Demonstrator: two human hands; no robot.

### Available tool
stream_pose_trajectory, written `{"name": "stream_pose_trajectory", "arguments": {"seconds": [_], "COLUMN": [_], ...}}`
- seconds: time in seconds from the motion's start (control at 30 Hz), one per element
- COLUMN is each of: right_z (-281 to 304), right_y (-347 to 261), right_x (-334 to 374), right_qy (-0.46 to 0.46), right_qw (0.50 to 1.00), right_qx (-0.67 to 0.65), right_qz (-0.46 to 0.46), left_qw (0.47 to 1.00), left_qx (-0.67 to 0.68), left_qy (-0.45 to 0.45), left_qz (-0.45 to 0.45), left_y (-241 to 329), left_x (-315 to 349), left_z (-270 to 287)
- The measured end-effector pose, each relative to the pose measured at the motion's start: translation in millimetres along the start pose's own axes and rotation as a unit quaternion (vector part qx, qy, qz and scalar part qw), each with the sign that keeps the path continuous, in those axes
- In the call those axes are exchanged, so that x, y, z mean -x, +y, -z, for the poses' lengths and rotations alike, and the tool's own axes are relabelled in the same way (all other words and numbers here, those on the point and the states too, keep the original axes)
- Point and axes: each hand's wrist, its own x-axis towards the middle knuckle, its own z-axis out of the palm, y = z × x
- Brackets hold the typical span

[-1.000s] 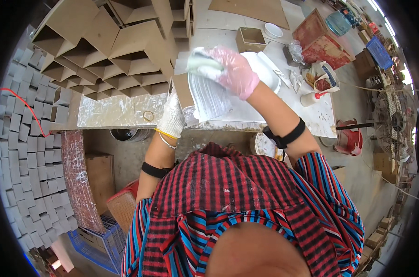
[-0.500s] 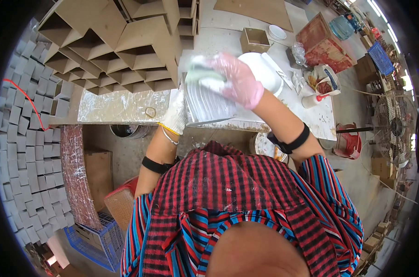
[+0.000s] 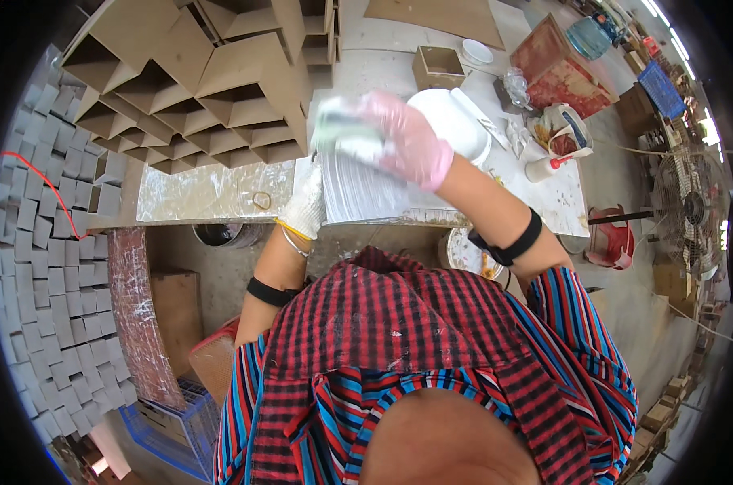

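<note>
My right hand, in a thin pink glove, is closed around a pale green sponge-like pad, blurred by motion. The pad is over the far part of a grey-white sheet streaked with wet white paste or glue, at the near edge of the worktable. My left hand, in a white knitted glove, rests along the sheet's left edge. Its fingers cannot be made out well enough to tell whether they grip the sheet. A white round basin lies just beyond my right hand, with a flat white strip across its rim.
Stacked brown cardboard boxes stand at the left of the table. Many small grey boxes are piled farther left. A small open box, a white bottle with a red tip and a red-stained crate occupy the right side.
My right hand has moved slightly left with the pad across the sheet. The sheet's near edge looks flatter now. My left hand stays at the left edge.
</note>
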Motion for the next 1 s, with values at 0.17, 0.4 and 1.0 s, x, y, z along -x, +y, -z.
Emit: {"name": "stream_pose_trajectory", "arguments": {"seconds": [0.17,0.4,1.0], "right_z": [1.8,4.8,15.6], "right_y": [-4.2,-2.7,-5.7], "right_x": [0.0,21.8,85.3], "right_qy": [-0.041,-0.020,-0.078], "right_qw": [0.982,0.997,0.996], "right_qx": [0.182,0.062,0.021], "right_qz": [-0.038,0.031,0.026], "left_qw": [0.999,0.997,0.994], "left_qx": [-0.032,0.035,0.105], "left_qy": [-0.005,-0.060,0.027], "left_qz": [-0.036,0.018,0.028], "left_y": [4.6,16.4,34.1], "left_x": [8.1,2.7,-4.9], "left_z": [-6.4,-0.7,-10.4]}}
